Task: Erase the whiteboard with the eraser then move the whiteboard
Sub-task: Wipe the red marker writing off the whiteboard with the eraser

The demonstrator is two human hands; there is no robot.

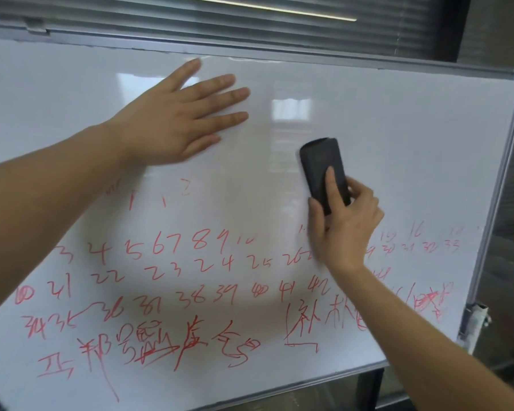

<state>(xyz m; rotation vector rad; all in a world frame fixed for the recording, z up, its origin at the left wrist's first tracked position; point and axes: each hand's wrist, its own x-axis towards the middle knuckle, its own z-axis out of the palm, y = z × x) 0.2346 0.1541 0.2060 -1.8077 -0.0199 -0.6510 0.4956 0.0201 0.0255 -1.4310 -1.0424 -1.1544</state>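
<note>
The eraser (324, 170) was gripped by the right hand (346, 226) and held against the middle of the board (398, 137). The left hand (175, 120) was laid flat on the clean upper part, fingers straight. Red writing (161, 292) covered the lower half.

left hand (172, 120) flat, right hand (346, 223) gripping

**Bare arms, bare hands**

My left hand (172, 120) and right hand (346, 223) wear nothing: no gloves, rings or watch. Both my forearms are bare right to the frame's edge, no sleeves showing. My fingernails are short and unpainted.
</note>
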